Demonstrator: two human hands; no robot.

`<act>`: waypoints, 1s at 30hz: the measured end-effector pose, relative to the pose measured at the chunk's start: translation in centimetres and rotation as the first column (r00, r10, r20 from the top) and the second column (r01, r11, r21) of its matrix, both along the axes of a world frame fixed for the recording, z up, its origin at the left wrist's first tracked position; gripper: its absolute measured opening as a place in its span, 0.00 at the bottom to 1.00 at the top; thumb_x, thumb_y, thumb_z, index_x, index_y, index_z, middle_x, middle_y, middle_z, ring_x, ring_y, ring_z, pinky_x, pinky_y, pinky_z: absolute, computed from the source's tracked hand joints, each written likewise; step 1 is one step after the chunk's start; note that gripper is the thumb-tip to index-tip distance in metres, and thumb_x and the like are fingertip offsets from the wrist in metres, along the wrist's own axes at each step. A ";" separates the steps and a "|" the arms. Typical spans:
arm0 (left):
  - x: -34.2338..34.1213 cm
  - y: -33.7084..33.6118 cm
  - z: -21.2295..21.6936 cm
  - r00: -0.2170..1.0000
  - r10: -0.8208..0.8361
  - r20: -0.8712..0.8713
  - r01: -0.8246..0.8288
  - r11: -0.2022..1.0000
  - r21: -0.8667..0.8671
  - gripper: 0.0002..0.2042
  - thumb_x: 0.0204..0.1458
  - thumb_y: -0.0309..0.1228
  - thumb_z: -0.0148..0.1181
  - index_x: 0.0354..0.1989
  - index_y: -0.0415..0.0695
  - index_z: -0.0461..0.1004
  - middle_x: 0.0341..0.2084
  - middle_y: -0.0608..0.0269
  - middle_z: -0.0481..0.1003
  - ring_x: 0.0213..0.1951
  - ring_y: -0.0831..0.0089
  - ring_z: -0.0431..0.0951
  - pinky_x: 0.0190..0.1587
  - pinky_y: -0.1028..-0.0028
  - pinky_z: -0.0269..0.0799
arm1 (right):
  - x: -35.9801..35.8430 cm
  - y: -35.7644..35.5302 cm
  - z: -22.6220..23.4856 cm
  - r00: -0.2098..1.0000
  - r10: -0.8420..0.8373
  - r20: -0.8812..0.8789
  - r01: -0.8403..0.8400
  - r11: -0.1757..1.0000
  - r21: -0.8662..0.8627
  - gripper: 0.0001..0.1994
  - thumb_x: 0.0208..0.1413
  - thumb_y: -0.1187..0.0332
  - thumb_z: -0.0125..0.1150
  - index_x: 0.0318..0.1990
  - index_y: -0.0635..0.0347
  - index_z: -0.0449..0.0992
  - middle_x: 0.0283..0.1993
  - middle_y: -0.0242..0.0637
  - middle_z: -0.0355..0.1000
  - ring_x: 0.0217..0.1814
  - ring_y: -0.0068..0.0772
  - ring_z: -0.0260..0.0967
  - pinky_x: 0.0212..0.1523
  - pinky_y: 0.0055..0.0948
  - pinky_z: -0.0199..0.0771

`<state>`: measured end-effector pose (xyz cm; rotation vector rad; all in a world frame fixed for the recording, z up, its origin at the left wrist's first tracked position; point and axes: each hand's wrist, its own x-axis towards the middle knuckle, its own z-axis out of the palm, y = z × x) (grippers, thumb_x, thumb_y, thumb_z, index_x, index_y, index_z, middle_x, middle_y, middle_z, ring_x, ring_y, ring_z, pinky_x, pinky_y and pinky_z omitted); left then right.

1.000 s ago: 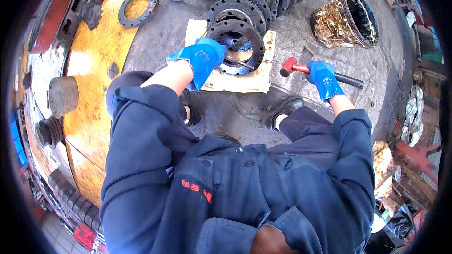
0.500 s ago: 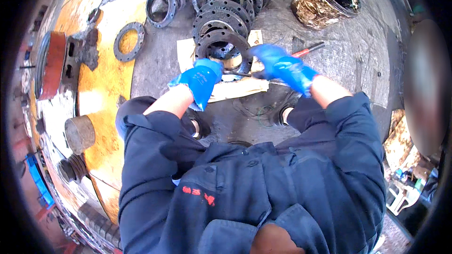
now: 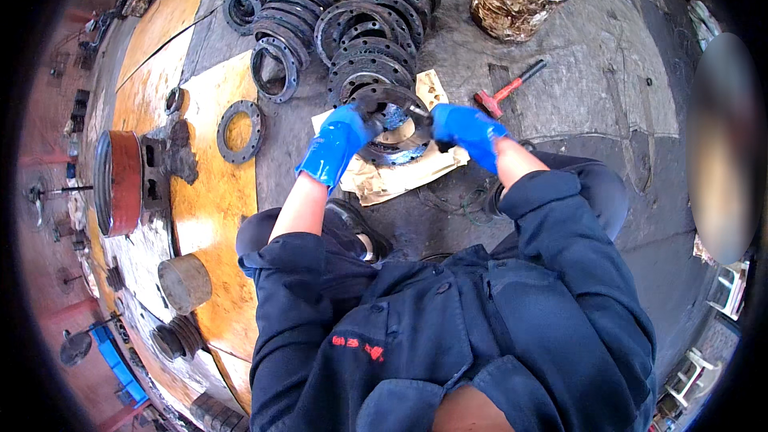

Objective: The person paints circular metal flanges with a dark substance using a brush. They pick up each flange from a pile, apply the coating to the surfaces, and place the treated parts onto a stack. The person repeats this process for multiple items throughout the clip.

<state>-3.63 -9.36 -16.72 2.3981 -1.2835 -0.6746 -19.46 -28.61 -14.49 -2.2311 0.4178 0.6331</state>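
Note:
My left hand, in a blue glove, is closed on the left edge of a dark flange ring with bolt holes. On its opposite side, my right hand, gloved the same way, grips the right edge; its fingertips are partly hidden. A thin, pale-tipped thing shows beside the right fingers, too small to name. Beneath the raised ring lies another flange ring, its face wet and bluish, on a tan sheet of paper or cardboard. The held ring hides part of it.
Overlapping dark rings run away in rows beyond my hands. A red-headed hammer lies to the right, with a stained bucket farther back. Left, a single ring lies near a red-brown drum-shaped part and a grey cylinder.
The near ring has been lifted between my two hands, uncovering the ring beneath. My right hand has left the spot by the hammer handle. The whole view has shifted.

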 end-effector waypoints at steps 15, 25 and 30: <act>-1.9 -14.5 3.3 0.912 -0.363 0.191 0.206 0.808 0.552 0.22 0.51 0.46 0.52 0.49 0.45 0.74 0.51 0.48 0.69 0.53 0.50 0.69 0.55 0.57 0.64 | -7.0 -4.9 -7.1 0.660 -0.751 -0.019 0.668 0.575 0.472 0.07 0.48 0.69 0.53 0.32 0.60 0.76 0.31 0.44 0.74 0.33 0.34 0.71 0.31 0.32 0.67; -0.8 -15.9 -3.2 0.967 -0.240 0.079 0.137 0.760 0.635 0.22 0.52 0.41 0.51 0.55 0.48 0.69 0.58 0.50 0.63 0.58 0.53 0.65 0.58 0.61 0.63 | -5.5 -3.1 -7.9 0.833 -0.417 0.364 0.440 0.898 0.023 0.11 0.49 0.62 0.55 0.33 0.60 0.77 0.34 0.50 0.74 0.38 0.49 0.72 0.37 0.40 0.70; -4.3 -13.6 3.3 0.909 -0.381 0.169 0.234 0.801 0.551 0.22 0.52 0.42 0.49 0.55 0.48 0.69 0.56 0.50 0.65 0.59 0.53 0.64 0.60 0.59 0.59 | -5.9 -2.7 -8.2 0.875 -0.380 0.300 0.426 0.899 -0.105 0.16 0.48 0.57 0.56 0.34 0.63 0.77 0.35 0.54 0.73 0.39 0.53 0.72 0.39 0.43 0.70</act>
